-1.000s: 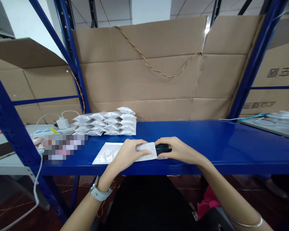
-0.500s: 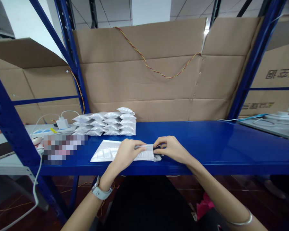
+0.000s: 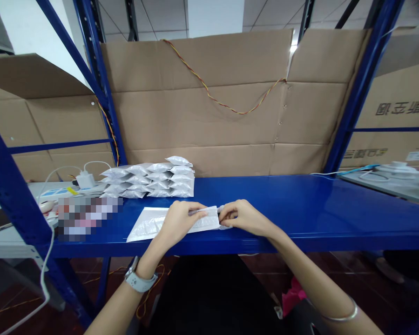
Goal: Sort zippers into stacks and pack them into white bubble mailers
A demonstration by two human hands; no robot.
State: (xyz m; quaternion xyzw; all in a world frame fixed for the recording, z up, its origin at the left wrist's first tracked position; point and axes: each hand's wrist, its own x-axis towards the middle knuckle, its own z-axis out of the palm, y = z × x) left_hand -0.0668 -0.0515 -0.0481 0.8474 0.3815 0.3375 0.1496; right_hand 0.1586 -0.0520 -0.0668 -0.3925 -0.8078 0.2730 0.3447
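Observation:
A white padded mailer (image 3: 150, 222) lies on the front part of the blue shelf, its long side running left to right. My left hand (image 3: 181, 221) is closed on its upper edge, thumb and fingers pinching near the right end. At that right end is my right hand (image 3: 242, 217), its fingers curled and pressed together against the mailer's mouth. What those fingers hold is mostly hidden; a bit of clear or whitish plastic (image 3: 225, 227) shows beneath them.
Behind and left, several filled white mailers (image 3: 160, 179) are stacked in rows. A blurred patch (image 3: 87, 216), white chargers with cables (image 3: 85, 179) and a blue rack post (image 3: 24, 186) are at left. Cardboard (image 3: 202, 121) backs the blue shelf (image 3: 282, 204).
My right hand has moved slightly left against the mailer's end, and the dark thing in its fingers no longer shows. My left hand keeps its pinch. The whole view has shifted a little.

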